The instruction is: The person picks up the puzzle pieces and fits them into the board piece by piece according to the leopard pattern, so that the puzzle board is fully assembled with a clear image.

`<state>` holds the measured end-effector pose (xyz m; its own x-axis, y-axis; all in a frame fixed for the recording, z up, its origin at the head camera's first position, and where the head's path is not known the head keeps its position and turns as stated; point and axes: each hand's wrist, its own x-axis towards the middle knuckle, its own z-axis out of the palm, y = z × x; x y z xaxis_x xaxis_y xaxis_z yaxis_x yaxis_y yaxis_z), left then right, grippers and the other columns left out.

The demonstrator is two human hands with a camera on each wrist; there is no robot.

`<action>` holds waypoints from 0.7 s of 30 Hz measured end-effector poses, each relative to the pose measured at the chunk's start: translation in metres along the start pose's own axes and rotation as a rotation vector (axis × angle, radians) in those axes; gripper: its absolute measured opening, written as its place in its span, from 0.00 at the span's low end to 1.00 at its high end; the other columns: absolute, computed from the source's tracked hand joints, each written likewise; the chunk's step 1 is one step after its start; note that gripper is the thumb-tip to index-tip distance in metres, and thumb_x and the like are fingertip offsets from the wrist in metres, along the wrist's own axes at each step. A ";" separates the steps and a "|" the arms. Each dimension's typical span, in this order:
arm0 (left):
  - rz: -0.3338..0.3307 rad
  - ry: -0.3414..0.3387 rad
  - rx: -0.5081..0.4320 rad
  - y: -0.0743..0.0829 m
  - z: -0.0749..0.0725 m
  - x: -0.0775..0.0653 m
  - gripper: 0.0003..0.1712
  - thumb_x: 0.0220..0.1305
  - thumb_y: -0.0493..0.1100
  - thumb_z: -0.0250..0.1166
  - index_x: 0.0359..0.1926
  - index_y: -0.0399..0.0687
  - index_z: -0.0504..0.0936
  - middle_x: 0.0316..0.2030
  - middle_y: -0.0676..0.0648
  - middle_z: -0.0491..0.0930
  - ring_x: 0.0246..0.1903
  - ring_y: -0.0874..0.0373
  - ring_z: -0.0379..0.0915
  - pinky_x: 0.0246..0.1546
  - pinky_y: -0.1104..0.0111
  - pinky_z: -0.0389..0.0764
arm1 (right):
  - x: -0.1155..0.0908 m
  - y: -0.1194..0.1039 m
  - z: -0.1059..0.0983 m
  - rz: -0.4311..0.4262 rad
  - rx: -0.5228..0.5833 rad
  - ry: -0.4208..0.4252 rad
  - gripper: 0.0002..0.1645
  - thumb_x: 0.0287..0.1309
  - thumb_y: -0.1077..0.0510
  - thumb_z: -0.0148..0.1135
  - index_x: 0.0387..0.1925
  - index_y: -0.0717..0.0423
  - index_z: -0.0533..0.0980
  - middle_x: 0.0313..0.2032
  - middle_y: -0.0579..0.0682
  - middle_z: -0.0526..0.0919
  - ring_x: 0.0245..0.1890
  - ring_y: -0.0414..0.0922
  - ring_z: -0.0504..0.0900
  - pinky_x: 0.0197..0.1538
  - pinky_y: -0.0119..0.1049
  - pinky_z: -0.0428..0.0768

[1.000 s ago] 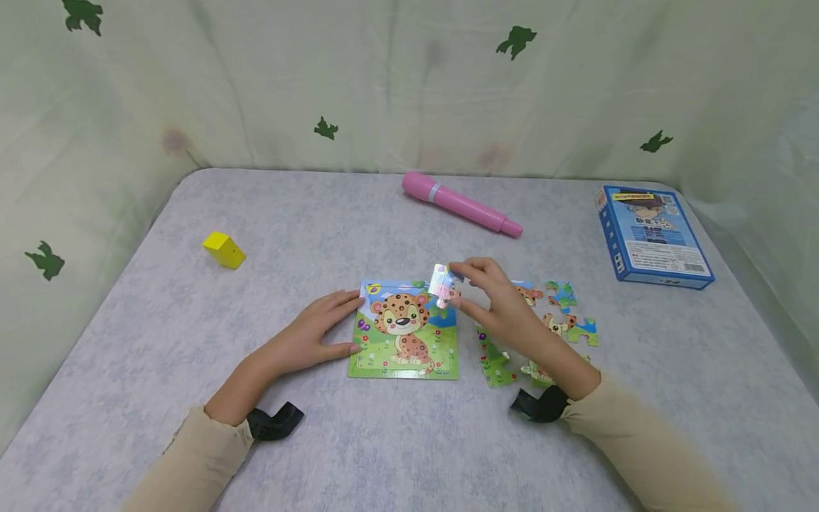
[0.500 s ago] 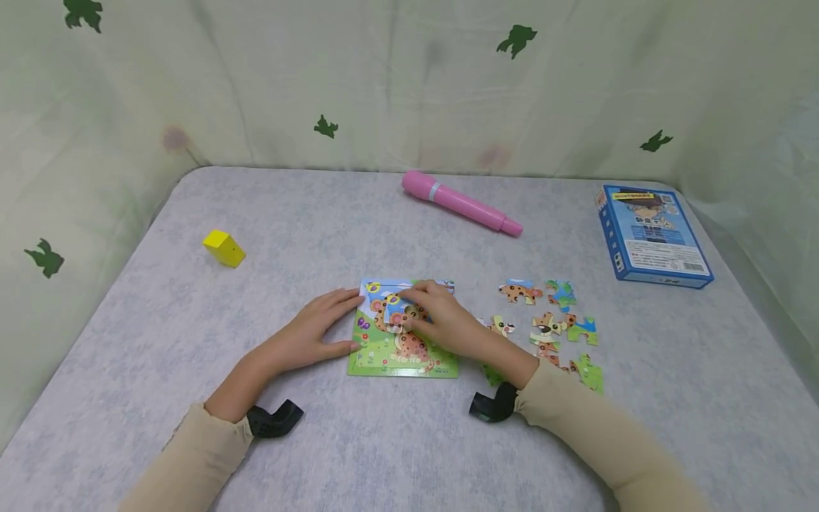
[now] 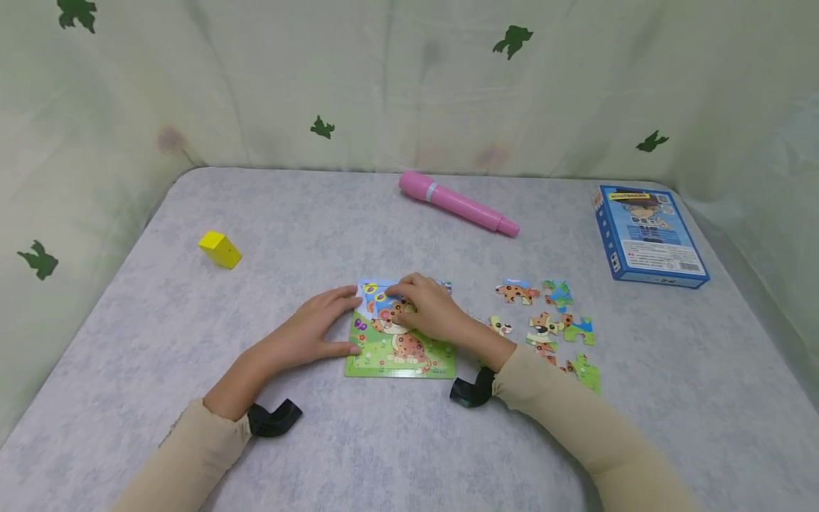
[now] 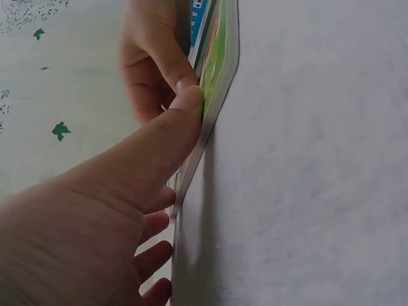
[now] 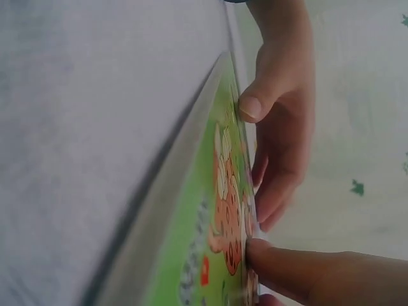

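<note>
A square puzzle board point(image 3: 377, 363) printed with a spotted leopard cub lies flat on the table. My left hand point(image 3: 301, 331) rests against its left edge, fingers stretched out and thumb on the near part of that edge. Above the board's upper left, my right hand point(image 3: 435, 309) pinches a blue-topped jigsaw piece point(image 3: 382, 306) between thumb and fingers, low over the picture. The right wrist view shows the right thumb point(image 5: 306, 271) close to the board's surface; the piece is mostly hidden there. Several loose jigsaw pieces point(image 3: 545, 326) lie right of the board.
A pink capped marker-like stick point(image 3: 459, 205) lies behind the board. At the back right is a blue printed box point(image 3: 652, 235), and a yellow block point(image 3: 220, 249) sits to the left. A pale curtain point(image 3: 384, 78) hangs behind the table.
The right hand has carried the jigsaw piece leftward from the board's upper right and lowered it over the upper left, turning its printed side up. The left hand stays at the edge.
</note>
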<state>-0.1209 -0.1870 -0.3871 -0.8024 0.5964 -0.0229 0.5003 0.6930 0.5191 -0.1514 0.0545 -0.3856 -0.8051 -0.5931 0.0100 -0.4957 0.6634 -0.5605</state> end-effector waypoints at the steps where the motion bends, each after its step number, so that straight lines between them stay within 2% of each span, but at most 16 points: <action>1: 0.003 -0.007 0.001 0.000 -0.001 0.001 0.45 0.50 0.61 0.65 0.63 0.41 0.62 0.65 0.42 0.53 0.63 0.44 0.47 0.59 0.51 0.50 | 0.002 0.000 0.000 0.007 -0.008 -0.002 0.25 0.55 0.51 0.61 0.56 0.48 0.72 0.50 0.49 0.70 0.49 0.45 0.67 0.52 0.44 0.63; 6: 0.000 -0.025 0.005 0.000 -0.006 0.005 0.48 0.45 0.61 0.68 0.62 0.41 0.62 0.63 0.41 0.56 0.62 0.44 0.49 0.59 0.51 0.51 | 0.008 -0.003 -0.001 0.012 -0.026 -0.008 0.25 0.55 0.50 0.61 0.56 0.46 0.72 0.48 0.49 0.70 0.45 0.43 0.67 0.46 0.40 0.65; 10: 0.001 -0.025 0.008 -0.002 -0.006 0.008 0.52 0.42 0.64 0.68 0.65 0.46 0.59 0.62 0.42 0.58 0.60 0.45 0.52 0.57 0.51 0.54 | 0.011 -0.004 0.000 0.009 -0.055 -0.003 0.26 0.55 0.47 0.60 0.56 0.44 0.71 0.45 0.47 0.69 0.40 0.41 0.67 0.42 0.37 0.65; 16: 0.029 -0.046 0.028 -0.005 -0.005 0.009 0.49 0.44 0.67 0.65 0.65 0.55 0.61 0.62 0.42 0.57 0.60 0.45 0.52 0.55 0.50 0.55 | 0.013 -0.004 0.003 0.017 -0.127 0.020 0.28 0.54 0.43 0.59 0.57 0.41 0.71 0.42 0.46 0.69 0.36 0.39 0.67 0.37 0.34 0.65; 21: 0.042 -0.060 0.034 -0.006 -0.005 0.009 0.46 0.46 0.67 0.63 0.65 0.57 0.62 0.63 0.41 0.55 0.60 0.44 0.51 0.55 0.49 0.55 | 0.013 -0.004 0.007 0.014 -0.180 0.063 0.28 0.53 0.41 0.58 0.57 0.40 0.71 0.37 0.44 0.68 0.30 0.38 0.64 0.32 0.32 0.62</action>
<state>-0.1327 -0.1883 -0.3860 -0.7597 0.6481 -0.0533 0.5449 0.6792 0.4918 -0.1582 0.0409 -0.3890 -0.8282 -0.5574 0.0582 -0.5302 0.7457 -0.4035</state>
